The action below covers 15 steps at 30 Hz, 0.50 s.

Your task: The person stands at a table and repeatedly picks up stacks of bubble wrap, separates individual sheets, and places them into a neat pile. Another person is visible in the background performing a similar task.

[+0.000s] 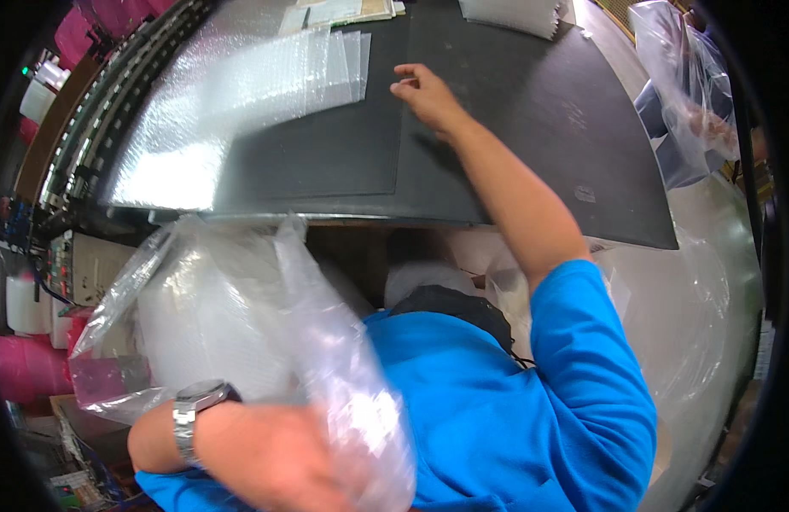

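Note:
My right hand point(424, 96) is stretched over the dark table mat, its fingers apart and holding nothing. Just left of it lies a fanned stack of clear bubble-wrap sheets or pouches point(279, 78). My left hand point(270, 452), with a metal-banded watch point(198, 410) on the wrist, is low in front of my body and blurred. A large clear plastic bag point(347, 375) drapes over its fingers, so its grip is hidden. Inside or behind that bag, whitish bubble-wrap material point(215, 316) shows beside the table's front edge.
The black table point(531, 162) spans the top, with papers point(343, 10) and a white stack point(514, 15) at its far edge. A rail-like machine point(78, 128) runs along the left. At the far right, a person's hand point(710, 124) is behind clear plastic point(680, 64).

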Each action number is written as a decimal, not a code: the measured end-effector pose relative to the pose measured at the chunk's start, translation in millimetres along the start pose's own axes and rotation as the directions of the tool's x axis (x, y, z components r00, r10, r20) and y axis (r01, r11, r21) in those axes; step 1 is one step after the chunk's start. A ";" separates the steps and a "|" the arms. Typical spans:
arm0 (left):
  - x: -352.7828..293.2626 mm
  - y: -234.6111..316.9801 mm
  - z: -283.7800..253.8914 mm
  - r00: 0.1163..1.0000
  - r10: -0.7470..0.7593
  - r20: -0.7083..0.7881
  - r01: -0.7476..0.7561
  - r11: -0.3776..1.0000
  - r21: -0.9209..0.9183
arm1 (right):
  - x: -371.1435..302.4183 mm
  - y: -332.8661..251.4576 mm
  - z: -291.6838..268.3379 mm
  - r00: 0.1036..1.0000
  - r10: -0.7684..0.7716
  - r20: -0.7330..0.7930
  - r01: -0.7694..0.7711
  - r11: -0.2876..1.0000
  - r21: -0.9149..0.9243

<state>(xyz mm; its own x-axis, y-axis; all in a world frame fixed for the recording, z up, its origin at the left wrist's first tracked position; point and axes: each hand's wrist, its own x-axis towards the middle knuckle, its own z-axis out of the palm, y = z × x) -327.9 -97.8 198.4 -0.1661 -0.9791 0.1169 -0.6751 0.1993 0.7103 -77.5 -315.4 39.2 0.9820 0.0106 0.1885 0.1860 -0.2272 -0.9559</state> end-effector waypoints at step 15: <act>-80.3 -220.1 -58.3 0.345 -0.479 -0.807 0.907 0.391 0.156 | 38.8 36.0 62.2 0.997 -0.055 -0.057 -0.003 0.690 -0.724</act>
<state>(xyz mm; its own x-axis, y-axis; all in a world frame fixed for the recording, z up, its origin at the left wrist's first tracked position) -124.1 -65.3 73.2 0.8460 -0.4653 0.2604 -0.5269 -0.8041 0.2753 -30.7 -262.6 -1.9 0.9667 -0.0323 0.2537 0.1018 -0.8615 -0.4974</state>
